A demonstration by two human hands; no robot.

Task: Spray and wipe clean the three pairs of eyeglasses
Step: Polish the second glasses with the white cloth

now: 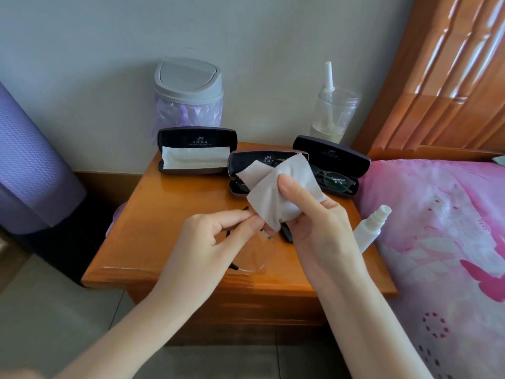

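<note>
- A pale painted wall (246, 36) stands behind the middle case (246, 160), a hard dark shell that is open.
- Right of that case is a bed (451, 242) in a soft pink floral cover.
- Under it is the glossy orange wooden bench (153, 214).
- Behind and to its left is a grey plastic swing-lid bin (188, 86) with a lilac liner.
- To its left, the matching left case (196, 138) holds only a folded pale wipe (195, 158).
- To its right, the right case (332, 154) holds dark-framed glasses (337, 180); I cannot tell whether they have been cleaned.
- In front of it, the left grip (207, 231) pinches the held eyeglasses (255, 254), which have a thin frame and clear rounded lenses.
- The right grip (317, 228) is closed round a grey zigzag-edged cloth (270, 198) bunched at the frame. Wiping of this pair looks underway, with more wiping probably ahead.
- Front-right of it, a white plastic spray bottle (369, 228) lies at the bed's edge.
</note>
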